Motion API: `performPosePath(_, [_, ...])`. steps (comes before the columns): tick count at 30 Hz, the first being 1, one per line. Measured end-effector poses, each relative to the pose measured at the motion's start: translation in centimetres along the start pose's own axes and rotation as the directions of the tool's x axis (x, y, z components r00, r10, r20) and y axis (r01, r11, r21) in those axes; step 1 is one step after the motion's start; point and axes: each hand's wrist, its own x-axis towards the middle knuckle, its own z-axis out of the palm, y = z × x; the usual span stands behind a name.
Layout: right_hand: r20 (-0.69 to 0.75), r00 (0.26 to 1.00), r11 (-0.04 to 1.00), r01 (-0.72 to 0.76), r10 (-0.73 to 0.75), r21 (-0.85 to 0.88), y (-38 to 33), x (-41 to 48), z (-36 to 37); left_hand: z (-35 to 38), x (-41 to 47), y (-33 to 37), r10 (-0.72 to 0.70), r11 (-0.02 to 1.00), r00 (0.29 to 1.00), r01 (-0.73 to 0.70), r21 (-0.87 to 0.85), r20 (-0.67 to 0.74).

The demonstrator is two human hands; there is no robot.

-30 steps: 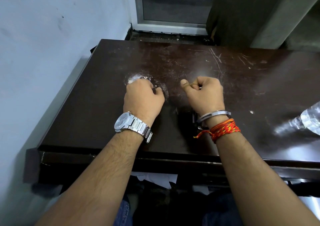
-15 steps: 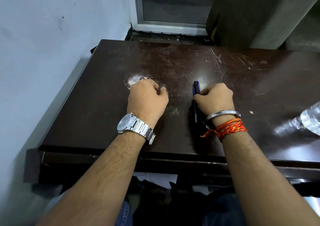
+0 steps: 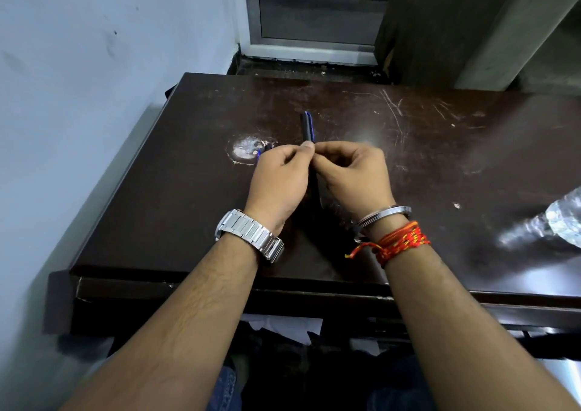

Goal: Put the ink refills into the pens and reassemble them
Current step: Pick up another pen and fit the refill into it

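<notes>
A dark pen (image 3: 307,126) with a blue clip sticks up and away from between my two hands, above the dark brown table (image 3: 195,222). My left hand (image 3: 280,181) pinches the pen with thumb and forefinger near its middle. My right hand (image 3: 353,174) closes on the pen from the right, fingertips meeting those of the left. The pen's lower part is hidden between my palms. Small blue and dark pen parts (image 3: 263,151) lie on the table just left of my left hand, beside a white scuffed patch.
A clear plastic water bottle (image 3: 562,218) lies at the table's right edge. A light blue wall (image 3: 78,96) runs close along the table's left side. Behind the table are a metal-framed window and a dark curtain.
My right hand picked the pen up off the table and brought it to the middle. My left hand left the scuffed patch and joined it on the pen.
</notes>
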Motion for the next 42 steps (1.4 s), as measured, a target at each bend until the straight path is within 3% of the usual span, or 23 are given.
performPosePath(5, [0.011,0.991,0.944,-0.133,0.136,0.3,-0.6,-0.1,0.0,0.4,-0.1,-0.1,-0.091,0.983,0.995,0.095,-0.156,0.03])
performPosePath(10, [0.1,0.964,0.855,-0.264,0.245,0.447,-0.7,-0.3,1.0,1.2,-0.6,0.3,-0.065,0.982,0.994,0.079,-0.169,0.085])
performPosePath(17, [-0.036,0.964,0.826,-0.205,0.262,0.525,-0.9,0.1,1.0,1.5,-1.7,1.3,-0.036,0.969,0.983,0.078,-0.233,0.18])
performPosePath(20, [-0.107,0.956,0.8,-0.163,0.273,0.578,-1.2,0.5,0.6,2.1,-2.1,0.6,-0.012,0.984,0.979,0.047,-0.171,0.204])
performPosePath(23, [-0.223,0.934,0.786,-0.088,0.278,0.611,-1.2,1.1,-0.5,1.8,-2.0,0.3,-0.163,0.969,0.963,0.197,-0.149,0.214])
performPosePath(25, [-0.326,0.926,0.901,-0.033,0.19,0.432,-0.8,1.2,-1.6,1.3,-1.3,0.3,-0.215,0.94,0.969,0.238,-0.243,0.119])
performPosePath(27, [-0.287,0.958,0.999,-0.016,0.002,-0.045,-0.1,0.9,-2.1,0.7,-0.8,0.5,-0.221,0.929,0.975,0.21,-0.304,0.0])
performPosePath(29, [-0.13,0.991,0.896,-0.041,-0.019,-0.443,0.3,0.3,-1.8,0.4,-0.5,0.3,-0.201,0.943,0.976,0.169,-0.287,-0.086])
performPosePath(30, [-0.075,0.997,0.84,-0.066,0.03,-0.539,0.4,0.1,-1.4,0.3,-0.4,0.1,-0.18,0.955,0.977,0.146,-0.256,-0.113])
performPosePath(33, [-0.056,0.988,0.745,-0.145,0.143,-0.651,1.0,0.0,-0.3,0.3,-0.5,-0.3,-0.092,0.99,0.986,0.076,-0.115,-0.138])
performPosePath(37, [-0.083,0.988,0.737,-0.153,0.132,-0.659,1.1,0.1,-0.3,0.3,-0.7,-0.4,0.011,1.0,0.995,-0.008,0.027,-0.102])
performPosePath(40, [-0.133,0.991,0.789,-0.062,-0.025,-0.612,0.6,0.1,-0.8,0.1,-0.7,-0.6,0.017,0.999,0.992,-0.012,0.042,-0.128])
performPosePath(42, [-0.286,0.945,0.874,0.0,-0.159,-0.486,0.0,0.3,-0.8,0.0,-0.7,-0.6,0.078,0.992,0.982,-0.059,0.113,-0.17])
